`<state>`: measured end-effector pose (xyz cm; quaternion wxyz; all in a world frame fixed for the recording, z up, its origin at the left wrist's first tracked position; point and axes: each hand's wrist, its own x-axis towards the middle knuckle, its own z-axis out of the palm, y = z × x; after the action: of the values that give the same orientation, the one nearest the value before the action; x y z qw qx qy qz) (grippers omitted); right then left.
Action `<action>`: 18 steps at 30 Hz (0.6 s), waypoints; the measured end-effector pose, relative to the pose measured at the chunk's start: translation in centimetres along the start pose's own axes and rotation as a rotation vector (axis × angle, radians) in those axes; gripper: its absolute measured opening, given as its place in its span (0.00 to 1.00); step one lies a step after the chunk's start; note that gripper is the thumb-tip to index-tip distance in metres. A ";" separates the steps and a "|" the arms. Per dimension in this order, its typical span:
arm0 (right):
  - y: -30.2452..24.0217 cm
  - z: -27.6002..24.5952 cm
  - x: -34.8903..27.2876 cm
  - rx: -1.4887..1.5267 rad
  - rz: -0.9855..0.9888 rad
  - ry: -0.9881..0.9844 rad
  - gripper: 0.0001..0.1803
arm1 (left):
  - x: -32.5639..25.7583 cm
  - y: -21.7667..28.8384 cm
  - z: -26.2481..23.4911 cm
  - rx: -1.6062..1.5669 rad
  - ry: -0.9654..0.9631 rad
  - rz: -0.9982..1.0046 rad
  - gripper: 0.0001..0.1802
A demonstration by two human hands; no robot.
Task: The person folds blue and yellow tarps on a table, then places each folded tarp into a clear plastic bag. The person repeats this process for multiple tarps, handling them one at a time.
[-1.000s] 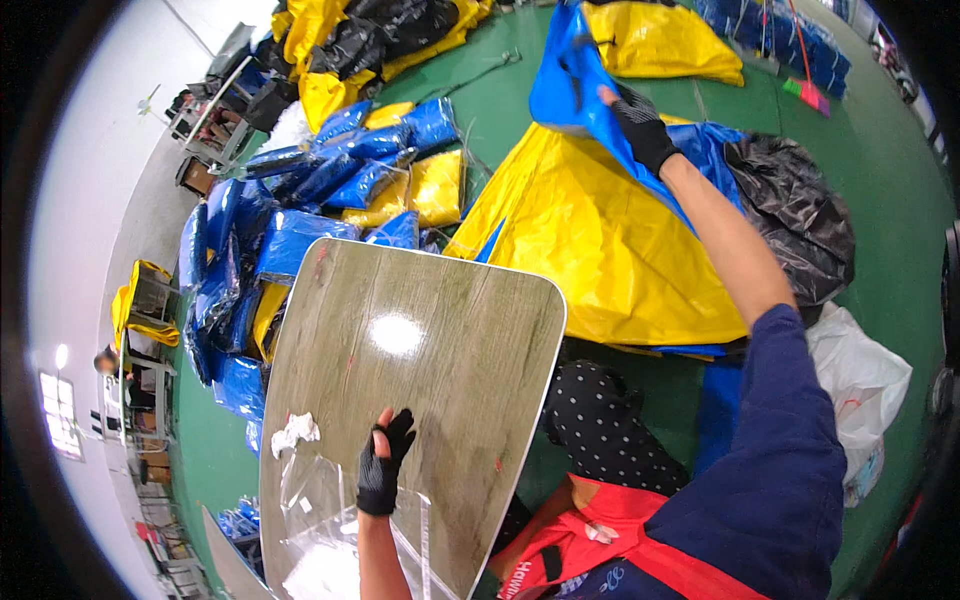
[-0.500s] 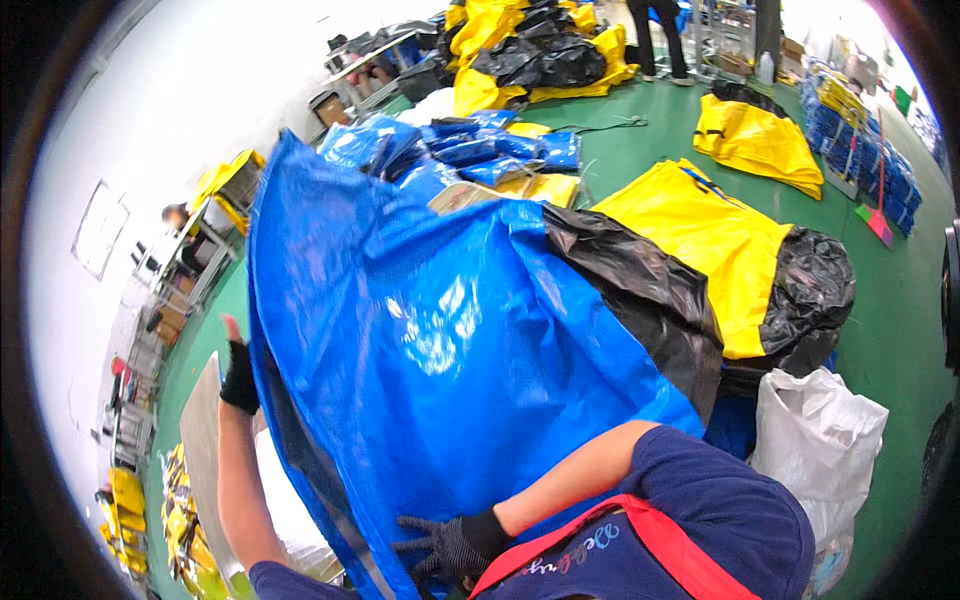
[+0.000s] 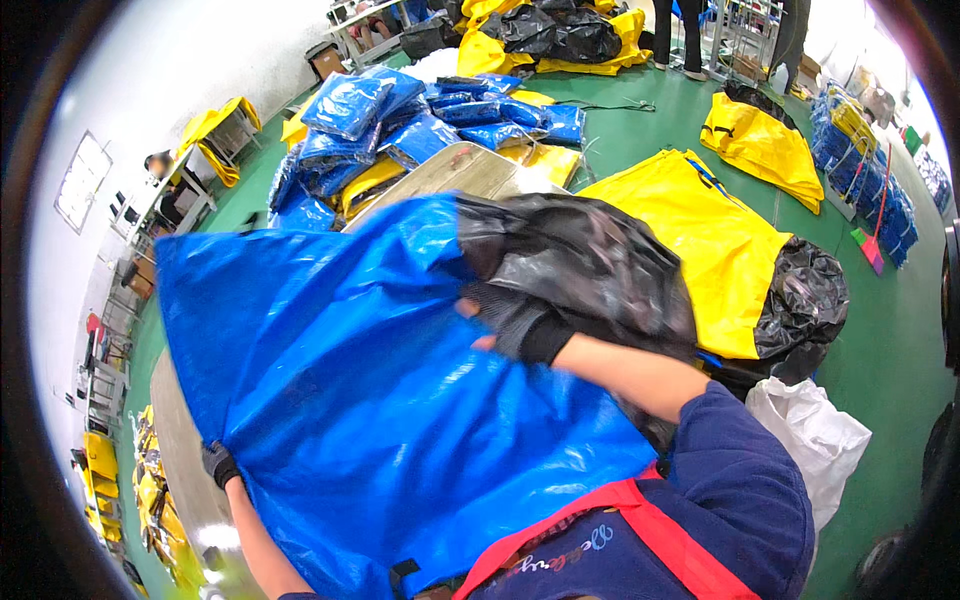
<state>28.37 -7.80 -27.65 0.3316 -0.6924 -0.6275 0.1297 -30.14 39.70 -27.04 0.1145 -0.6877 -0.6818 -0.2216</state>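
Note:
A large glossy blue tarpaulin piece (image 3: 390, 380) with a black section (image 3: 590, 265) joined at its far right spreads over a wood-topped table (image 3: 470, 165). My left hand (image 3: 218, 464), in a dark glove with bare fingertips, grips its left edge, where creases gather. Most of those fingers are hidden beneath the sheet. My right hand (image 3: 515, 322), slightly blurred, lies on the blue surface beside the black section, thumb and fingers apart. A small black tab (image 3: 403, 575) shows at the near edge.
Plastic-wrapped blue packages (image 3: 345, 110) are heaped beyond the table. A yellow and black tarpaulin piece (image 3: 690, 240) lies to the right, above a white sack (image 3: 810, 430). Farther off are another yellow piece (image 3: 765, 150), bundled blue stacks (image 3: 865, 170) and a broom (image 3: 870, 245).
The raised blue sheet has come down flatter over the table. My left hand has lowered and closed on its edge. My right hand has moved from the near edge up toward the black section.

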 end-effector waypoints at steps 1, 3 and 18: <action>4.1 0.8 -2.9 -0.113 0.040 -0.078 0.35 | -0.1 0.6 1.1 0.008 -0.030 0.024 0.28; 4.6 -1.0 -2.8 0.019 0.016 -0.386 0.34 | -0.7 -3.0 1.4 0.174 -0.080 0.008 0.30; 17.3 -9.9 10.3 -0.690 0.379 0.044 0.21 | -29.4 47.7 -2.7 -0.500 -0.436 1.043 0.68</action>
<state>49.67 -0.79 -28.58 0.0631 -0.8695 -0.4879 -0.0447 17.41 10.23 -31.34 -0.0987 -0.9660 -0.1909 -0.1439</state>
